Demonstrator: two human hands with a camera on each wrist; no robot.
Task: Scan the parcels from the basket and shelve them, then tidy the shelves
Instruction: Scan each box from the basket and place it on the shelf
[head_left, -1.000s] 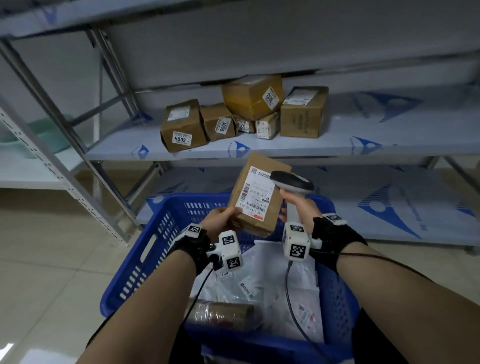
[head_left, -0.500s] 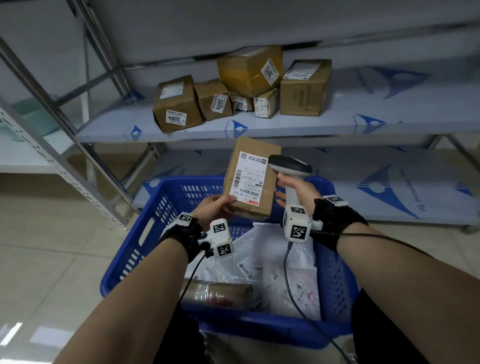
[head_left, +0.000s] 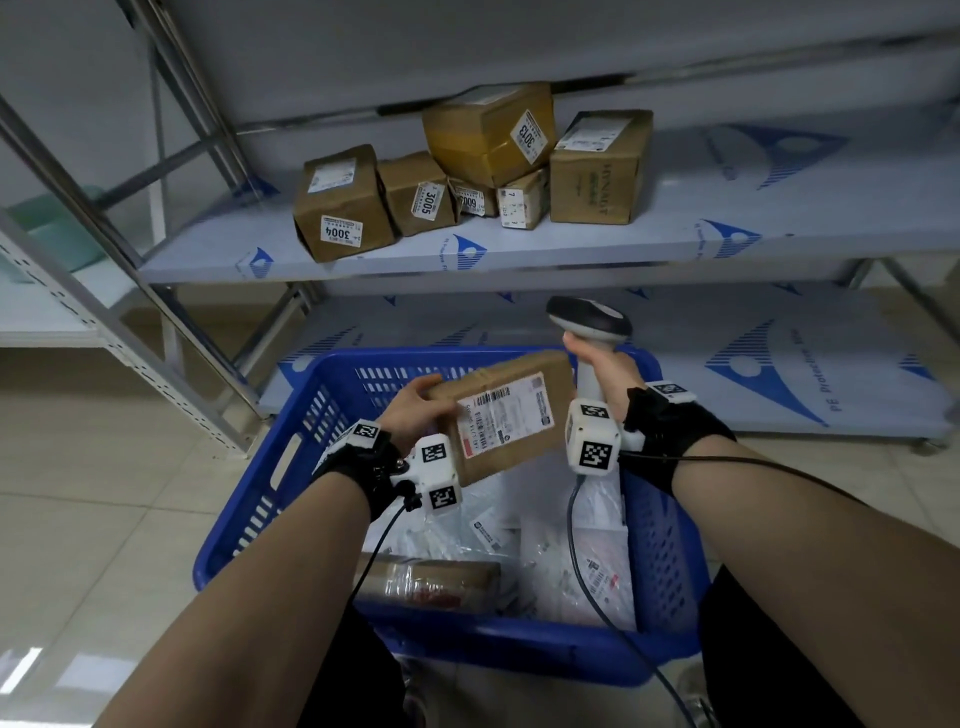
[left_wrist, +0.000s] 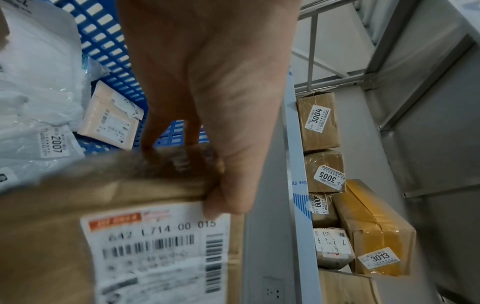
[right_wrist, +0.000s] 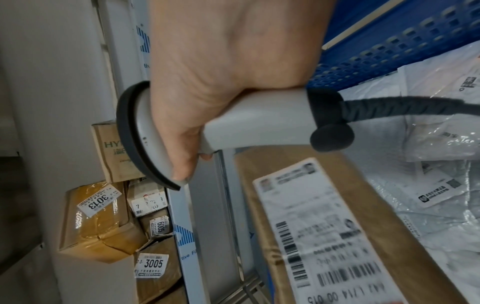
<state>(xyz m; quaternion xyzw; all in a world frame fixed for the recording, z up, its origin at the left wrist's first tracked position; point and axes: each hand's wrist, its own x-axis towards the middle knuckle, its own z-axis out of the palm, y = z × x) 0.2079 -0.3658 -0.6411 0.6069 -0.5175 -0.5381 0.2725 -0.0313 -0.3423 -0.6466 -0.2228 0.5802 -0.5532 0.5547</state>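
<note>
The left hand (head_left: 410, 410) fingers (left_wrist: 166, 131) curl round one end of a flat brown parcel (head_left: 511, 415), held label-up over the blue basket (head_left: 291, 467). The right hand (head_left: 602, 364) grips the handle of a corded scanner (head_left: 589, 317), its head above and beyond the parcel. This looks like the scan step; next the scanner head must face the barcode, or the parcel goes to the shelf (head_left: 675, 244). The label reads "642 L714 00 015". Shelved boxes carry 3004 (head_left: 342, 231), 3005 (head_left: 428, 199) and 3013 (head_left: 529, 135); a bag in the basket reads 2007 (left_wrist: 55, 144).
</note>
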